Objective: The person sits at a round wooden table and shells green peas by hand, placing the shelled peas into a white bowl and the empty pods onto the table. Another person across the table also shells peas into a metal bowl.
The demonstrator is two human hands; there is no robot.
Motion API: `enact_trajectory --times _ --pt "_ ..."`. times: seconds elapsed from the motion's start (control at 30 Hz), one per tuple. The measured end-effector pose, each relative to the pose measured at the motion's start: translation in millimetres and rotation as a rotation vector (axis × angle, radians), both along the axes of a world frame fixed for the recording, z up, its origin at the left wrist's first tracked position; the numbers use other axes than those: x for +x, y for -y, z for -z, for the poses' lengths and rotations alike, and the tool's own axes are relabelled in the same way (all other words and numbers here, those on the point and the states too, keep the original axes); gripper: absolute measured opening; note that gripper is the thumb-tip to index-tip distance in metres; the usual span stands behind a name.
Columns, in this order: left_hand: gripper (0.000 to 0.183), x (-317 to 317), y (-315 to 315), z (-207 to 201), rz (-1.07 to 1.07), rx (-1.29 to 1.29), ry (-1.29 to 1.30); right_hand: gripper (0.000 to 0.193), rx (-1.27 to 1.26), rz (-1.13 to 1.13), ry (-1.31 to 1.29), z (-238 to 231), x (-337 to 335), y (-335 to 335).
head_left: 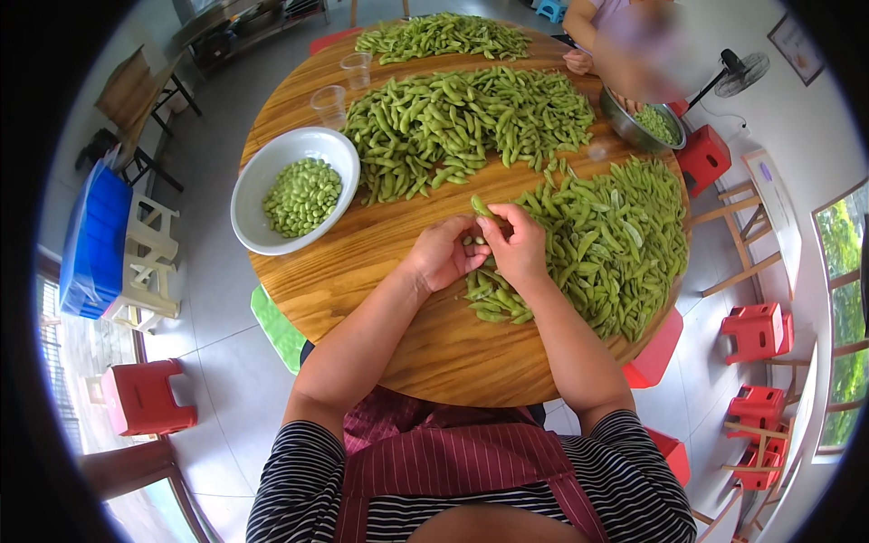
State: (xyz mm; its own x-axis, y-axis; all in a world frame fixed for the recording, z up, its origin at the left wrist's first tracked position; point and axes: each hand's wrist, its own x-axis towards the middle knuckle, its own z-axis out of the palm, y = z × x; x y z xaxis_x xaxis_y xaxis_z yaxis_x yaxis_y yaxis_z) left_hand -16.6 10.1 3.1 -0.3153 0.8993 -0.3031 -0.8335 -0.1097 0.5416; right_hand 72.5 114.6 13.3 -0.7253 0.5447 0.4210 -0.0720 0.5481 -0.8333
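My two hands meet over the near middle of the round wooden table. A green soybean pod (481,206) sticks up between the fingertips, pinched by my right hand (520,246). My left hand (445,255) is curled palm up against it, with a few shelled green beans (469,241) in its fingers. Close by on the right lies a large heap of soybean pods (615,249), reaching under my right hand and wrist. A white basin (246,210) stands to the left, with shelled green soybeans (302,196) in its bottom.
More pods (471,118) are piled across the table (398,362) beyond my hands. Two clear plastic cups (329,104) stand behind the basin. At the far right a co-worker's hands (618,98) are at a metal bowl (625,124) of beans. Red stools (149,398) stand around.
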Motion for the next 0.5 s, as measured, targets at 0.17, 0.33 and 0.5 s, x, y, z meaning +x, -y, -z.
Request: enact_trajectory --times 0.17,0.33,0.5 --pt "0.021 -3.1 1.9 -3.1 -0.071 -0.054 -0.019 0.014 -0.078 -0.172 -0.06 -23.7 9.8 -3.4" --pt "0.016 -25.3 7.5 -3.8 -0.441 -0.107 -0.039 0.015 -0.124 -0.405 0.301 -33.0 26.1 -35.9" --pt "0.016 -26.9 7.6 2.5 -0.495 -0.107 -0.076 0.016 0.297 -0.083 0.49 -46.6 -18.2 -18.1"
